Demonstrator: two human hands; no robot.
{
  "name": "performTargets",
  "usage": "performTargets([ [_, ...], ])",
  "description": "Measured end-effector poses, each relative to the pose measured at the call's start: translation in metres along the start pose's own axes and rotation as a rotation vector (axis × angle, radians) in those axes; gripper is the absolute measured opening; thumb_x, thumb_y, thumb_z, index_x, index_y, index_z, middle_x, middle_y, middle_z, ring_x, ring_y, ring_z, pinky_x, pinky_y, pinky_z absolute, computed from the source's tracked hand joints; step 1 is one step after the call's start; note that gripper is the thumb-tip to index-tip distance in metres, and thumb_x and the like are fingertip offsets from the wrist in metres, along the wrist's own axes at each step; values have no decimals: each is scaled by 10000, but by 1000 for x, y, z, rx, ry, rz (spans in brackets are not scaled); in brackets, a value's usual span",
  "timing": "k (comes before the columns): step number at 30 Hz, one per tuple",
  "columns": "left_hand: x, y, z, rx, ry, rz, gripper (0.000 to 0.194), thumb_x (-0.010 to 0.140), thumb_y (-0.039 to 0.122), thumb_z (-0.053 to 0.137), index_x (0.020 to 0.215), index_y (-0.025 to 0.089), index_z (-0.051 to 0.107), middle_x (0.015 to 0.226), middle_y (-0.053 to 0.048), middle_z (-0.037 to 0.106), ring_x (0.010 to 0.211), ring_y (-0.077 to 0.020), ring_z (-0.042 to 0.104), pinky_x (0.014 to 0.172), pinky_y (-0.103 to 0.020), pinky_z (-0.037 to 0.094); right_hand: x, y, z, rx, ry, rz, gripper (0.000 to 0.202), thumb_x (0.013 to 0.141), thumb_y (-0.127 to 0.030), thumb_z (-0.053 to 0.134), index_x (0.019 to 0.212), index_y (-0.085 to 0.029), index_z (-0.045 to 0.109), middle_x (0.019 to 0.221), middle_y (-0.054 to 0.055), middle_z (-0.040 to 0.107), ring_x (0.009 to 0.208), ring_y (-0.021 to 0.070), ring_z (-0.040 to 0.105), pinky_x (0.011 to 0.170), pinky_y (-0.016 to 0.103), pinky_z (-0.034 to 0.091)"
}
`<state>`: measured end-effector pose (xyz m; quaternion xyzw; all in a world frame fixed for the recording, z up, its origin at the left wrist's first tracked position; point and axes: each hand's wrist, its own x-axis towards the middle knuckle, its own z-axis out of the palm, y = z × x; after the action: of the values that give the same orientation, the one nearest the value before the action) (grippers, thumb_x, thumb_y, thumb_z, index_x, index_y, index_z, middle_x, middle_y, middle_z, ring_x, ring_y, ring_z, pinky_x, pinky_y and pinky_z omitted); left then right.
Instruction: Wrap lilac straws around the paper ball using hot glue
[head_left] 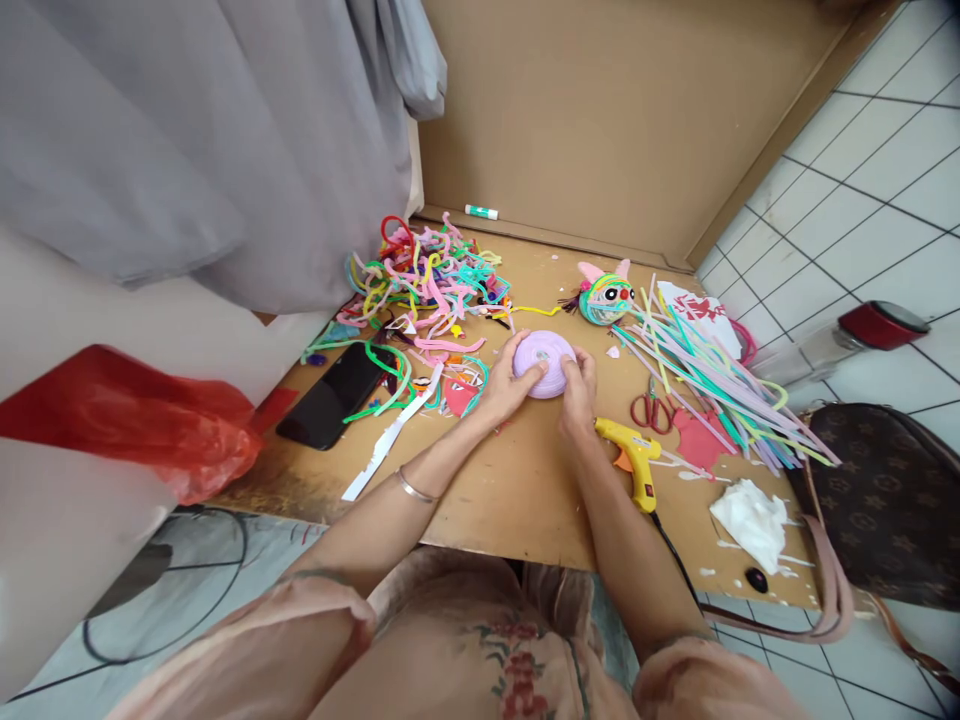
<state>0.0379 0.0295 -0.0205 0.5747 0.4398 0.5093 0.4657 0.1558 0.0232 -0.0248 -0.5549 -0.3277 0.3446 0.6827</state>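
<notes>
Between my two hands is a round lilac disc (545, 362) that looks wound in rings, with a small paler spot at its centre. My left hand (519, 378) grips its left edge, the thumb lying over the top face. On the opposite edge my right hand (578, 390) holds it too, thumb near the rim. The fingers beneath the disc are hidden. Just right of my right wrist lies a yellow hot glue gun (634, 460). Beyond the disc sits a striped, round pipe-cleaner figure (604, 294) with pink ears, round eyes and a red nose.
A tangle of coloured pipe cleaners (439, 275) covers the back left, near a black phone (330, 395) and white strip (394, 435). Rightward lie red-handled scissors (652, 411), long pipe cleaners (720, 365), red felt (703, 438), a crumpled tissue (750, 522) and a brown bag (885, 500).
</notes>
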Motion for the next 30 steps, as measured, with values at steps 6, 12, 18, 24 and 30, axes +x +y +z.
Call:
performTargets([
  [6,1,0,1,29,13,14,600,819,334,701,1380,178,552,1402,-130,609,1364,-289,543,1198,-466,410,-5,-1,-1,-5,-23,-7,462,661,-486,631,1034,-224,557,1056,18,617,1012,204,577,971,378,466],
  [12,1,0,-1,0,6,11,594,810,350,708,1365,191,566,1389,-123,624,1396,-294,516,1210,-469,393,-7,-10,-1,-17,-62,12,554,591,-472,721,1053,-219,548,1080,24,606,1011,200,572,948,358,464],
  [18,5,-1,-8,-128,-98,-16,622,773,349,657,1373,204,583,1467,-90,597,1405,-300,513,1215,-448,386,-7,-15,0,15,-18,58,515,538,-422,721,980,-239,531,1005,-8,597,953,187,556,879,334,470],
  [24,9,-3,-10,-166,-102,-31,641,730,352,649,1347,180,611,1468,-102,603,1395,-323,523,1213,-467,389,-5,-14,-1,21,-43,63,515,551,-424,703,992,-237,514,1006,1,584,975,196,546,873,332,460],
  [30,9,-4,-9,-177,-95,-16,681,713,353,669,1354,138,588,1488,-142,577,1407,-339,514,1220,-487,383,-6,-15,-1,27,-40,73,519,542,-435,708,984,-238,520,1017,-4,587,970,191,549,870,329,465],
])
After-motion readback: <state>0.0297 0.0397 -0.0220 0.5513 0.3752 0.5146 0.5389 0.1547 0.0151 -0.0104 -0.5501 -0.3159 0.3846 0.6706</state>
